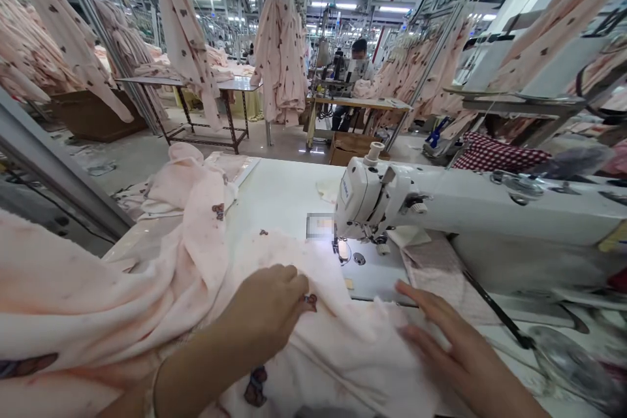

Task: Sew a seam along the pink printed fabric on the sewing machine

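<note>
Pale pink fleece fabric [343, 353] printed with small bears spreads across the front of the sewing table, its far edge reaching the sewing machine [372, 199]. My left hand [274, 300] is closed on the fabric, fingers curled and pinching a fold left of the needle area. At the fabric's right edge, my right hand [441, 333] has its fingers stretched apart, slightly blurred. Its lower fingers lie beside or against the cloth; the exact contact is unclear. The presser foot [340, 248] is lit, with the fabric's edge just left of it.
More fleece [186, 222] is heaped at the left of the white tabletop [284, 183]. A greyish-pink cloth [441, 274] lies under the machine arm. Behind stand hanging garments [281, 52], a metal-legged table [235, 83] and a person [360, 62] seated at another machine.
</note>
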A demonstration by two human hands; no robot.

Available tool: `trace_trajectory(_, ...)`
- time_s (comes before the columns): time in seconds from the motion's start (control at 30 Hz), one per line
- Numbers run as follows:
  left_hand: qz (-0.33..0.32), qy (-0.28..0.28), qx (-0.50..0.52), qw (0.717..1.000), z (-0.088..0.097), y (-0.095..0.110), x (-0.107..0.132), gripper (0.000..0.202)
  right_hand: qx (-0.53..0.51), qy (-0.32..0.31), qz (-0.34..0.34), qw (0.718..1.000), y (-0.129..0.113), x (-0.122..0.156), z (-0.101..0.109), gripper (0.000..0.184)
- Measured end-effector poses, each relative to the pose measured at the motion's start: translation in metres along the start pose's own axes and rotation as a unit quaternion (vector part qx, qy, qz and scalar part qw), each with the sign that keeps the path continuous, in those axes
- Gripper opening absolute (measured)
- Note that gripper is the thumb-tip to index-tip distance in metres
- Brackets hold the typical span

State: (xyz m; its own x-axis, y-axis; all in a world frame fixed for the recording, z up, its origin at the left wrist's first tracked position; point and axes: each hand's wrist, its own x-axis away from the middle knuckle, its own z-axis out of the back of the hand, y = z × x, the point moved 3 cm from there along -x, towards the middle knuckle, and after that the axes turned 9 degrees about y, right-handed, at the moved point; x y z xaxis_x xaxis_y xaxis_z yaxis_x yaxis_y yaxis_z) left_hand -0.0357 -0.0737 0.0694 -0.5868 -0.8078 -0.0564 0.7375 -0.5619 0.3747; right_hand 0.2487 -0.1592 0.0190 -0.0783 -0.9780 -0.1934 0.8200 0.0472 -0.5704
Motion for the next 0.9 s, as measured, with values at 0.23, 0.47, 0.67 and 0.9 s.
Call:
trace_trajectory(0.23,0.02,-0.076,-0.043,0.996,-0.024,-0.003,-0.005,0.021,0.115,-0.034,0.038,0.992,0.009,-0.024,0.017,0.023)
trace_trajectory(0.47,-0.039,-0.068,0.002,0.997,-0.032,0.0,-0.012,0.012,0.048,-0.097,0.08,0.991,-0.004,-0.039,0.011,0.028)
trace_trajectory(0.67,0.003,-0.002,0.178,0.984,-0.023,0.002,-0.006,0.014,-0.002,-0.108,0.144,0.984,-0.017,-0.043,-0.013,0.023)
trace_trajectory(0.9,0.089,-0.042,0.292,0.951,-0.014,-0.013,-0.014,0.015,-0.022,0.085,0.176,0.98,0.016,-0.013,0.068,0.016)
